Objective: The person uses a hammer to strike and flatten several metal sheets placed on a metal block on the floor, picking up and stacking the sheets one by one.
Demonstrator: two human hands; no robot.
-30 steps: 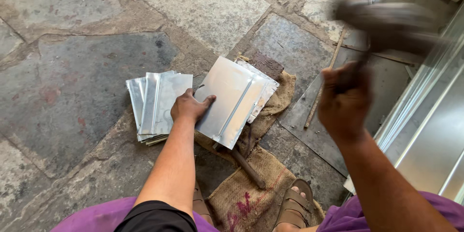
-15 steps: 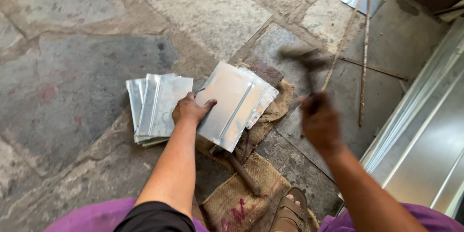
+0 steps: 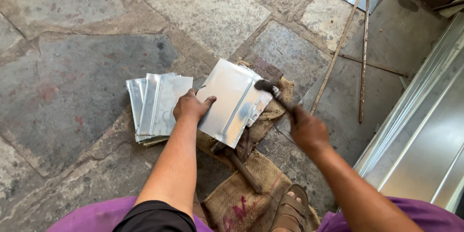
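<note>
Left hand [image 3: 192, 106] presses flat, fingers spread, on the folded metal sheet [image 3: 232, 101] lying on the burlap sacking [image 3: 251, 188]. Right hand [image 3: 308, 130] is clenched round the hammer [image 3: 275, 94], its head down at the sheet's right edge. A stack of sheets [image 3: 157, 108] sits just left of that sheet.

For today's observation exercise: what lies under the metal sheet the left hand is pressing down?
Under the metal sheet show more sheet edges, burlap sacking and a wooden handle sticking out. Whatever supports its middle is covered.
</note>
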